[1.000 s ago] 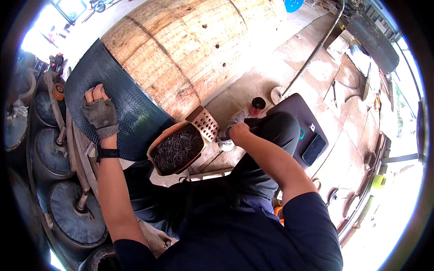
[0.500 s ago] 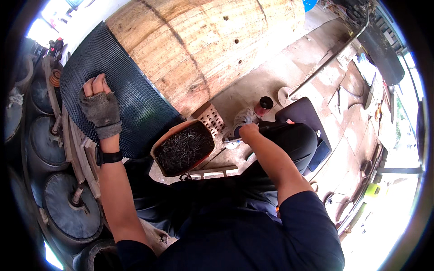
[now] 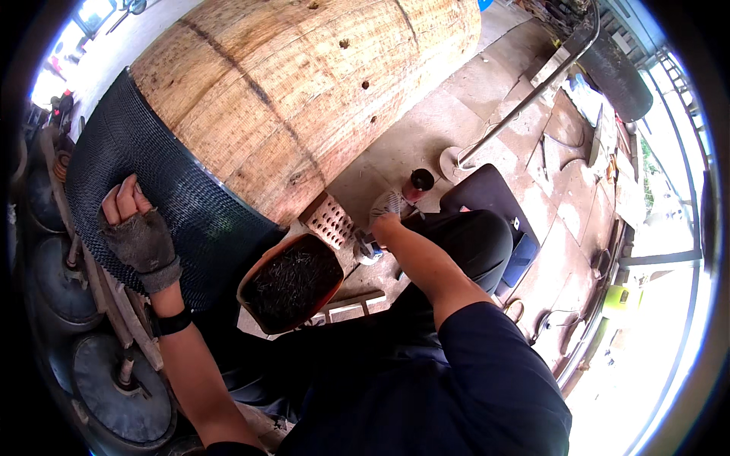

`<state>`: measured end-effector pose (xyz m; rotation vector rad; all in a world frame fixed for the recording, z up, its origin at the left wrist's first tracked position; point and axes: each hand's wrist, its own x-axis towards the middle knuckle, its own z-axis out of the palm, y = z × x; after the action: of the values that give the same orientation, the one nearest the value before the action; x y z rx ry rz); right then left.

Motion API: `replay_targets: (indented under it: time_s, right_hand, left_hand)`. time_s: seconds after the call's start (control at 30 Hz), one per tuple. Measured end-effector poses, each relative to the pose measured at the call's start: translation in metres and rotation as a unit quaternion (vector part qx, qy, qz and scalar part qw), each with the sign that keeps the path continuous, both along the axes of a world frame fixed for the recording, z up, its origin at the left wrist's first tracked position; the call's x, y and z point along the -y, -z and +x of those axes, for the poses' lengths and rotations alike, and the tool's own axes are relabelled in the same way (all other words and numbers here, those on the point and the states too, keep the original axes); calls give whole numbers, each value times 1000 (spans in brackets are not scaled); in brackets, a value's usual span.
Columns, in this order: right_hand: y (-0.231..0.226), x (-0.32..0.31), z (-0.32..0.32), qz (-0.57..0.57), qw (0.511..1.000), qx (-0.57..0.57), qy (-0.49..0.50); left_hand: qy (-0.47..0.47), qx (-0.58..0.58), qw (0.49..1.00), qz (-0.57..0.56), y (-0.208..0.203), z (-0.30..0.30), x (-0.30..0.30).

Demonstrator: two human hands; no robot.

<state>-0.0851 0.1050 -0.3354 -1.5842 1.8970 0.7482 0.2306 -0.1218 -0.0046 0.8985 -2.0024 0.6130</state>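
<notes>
black mesh band (image 3: 182, 197) | wraps the drum (image 3: 304, 91), under my left hand (image 3: 141, 239), fingers flat | right hand (image 3: 380, 226) lower, grip unclear

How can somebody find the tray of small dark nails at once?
Start at the big wooden drum wrapped with black mesh. Just below its lower edge, between the person's arms, sits the reddish-brown tray. Unlike the pale perforated brick beside it, it holds dark, thin nails.

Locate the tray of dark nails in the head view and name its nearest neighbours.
The tray of dark nails lies low centre, between the left hand on the black mesh and the perforated brick.
</notes>
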Motion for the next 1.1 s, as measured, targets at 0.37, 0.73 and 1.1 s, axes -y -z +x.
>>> replay_targets:
  time_s: [0.37, 0.73, 1.1]
  right_hand:
    - [30, -11, -9, -105, 994, 11, 25]
    - [71, -22, -15, -189, 981, -26, -28]
    - [62, -5, -13, -106, 994, -6, 17]
  left_hand:
    - [-29, 21, 999, -33, -4, -3, -3]
    - [2, 8, 1000, -13, -2, -6, -2]
    - [-12, 13, 1000, -24, -3, -10, -5]
